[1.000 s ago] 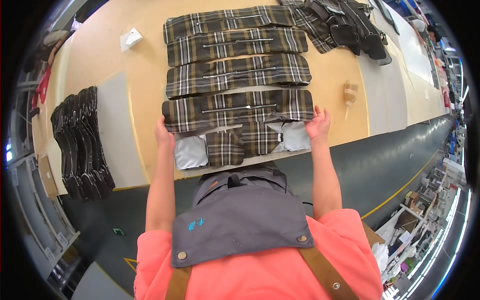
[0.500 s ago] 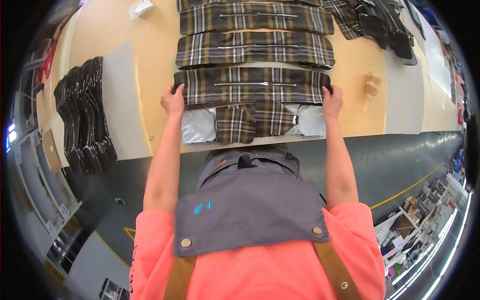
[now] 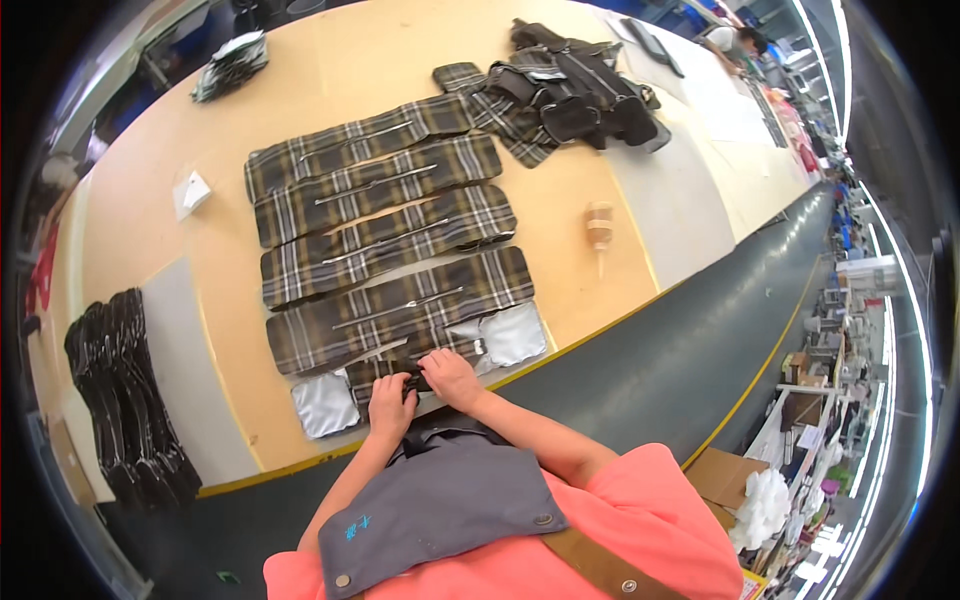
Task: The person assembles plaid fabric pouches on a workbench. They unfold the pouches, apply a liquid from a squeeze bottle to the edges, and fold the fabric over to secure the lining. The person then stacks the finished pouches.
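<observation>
My left hand (image 3: 391, 405) and my right hand (image 3: 451, 379) are close together at the near table edge. Both have fingers bent and closed on a small plaid fabric flap (image 3: 368, 372); the exact pinch is partly hidden by the fingers. Silvery lining patches show on either side, one silver patch (image 3: 326, 405) to the left and another silver patch (image 3: 516, 334) to the right. Just beyond lies a long plaid panel (image 3: 300, 338) with a zipper (image 3: 400, 307) along its middle, touched by neither hand. Farther back, several similar plaid panels (image 3: 290, 275) with zippers lie in a row.
A stack of dark zippered strips (image 3: 115, 400) lies at the left. At the far right is a heap of dark and plaid pieces (image 3: 580, 90). A small bottle (image 3: 599, 228) lies on the table's right side. A white paper piece (image 3: 190, 195) and a pile of pieces (image 3: 230, 67) lie far left.
Both hands have let go of the ends of the nearest plaid panel and come together at the small flap by the table edge. The view has turned and shows more of the table's far side.
</observation>
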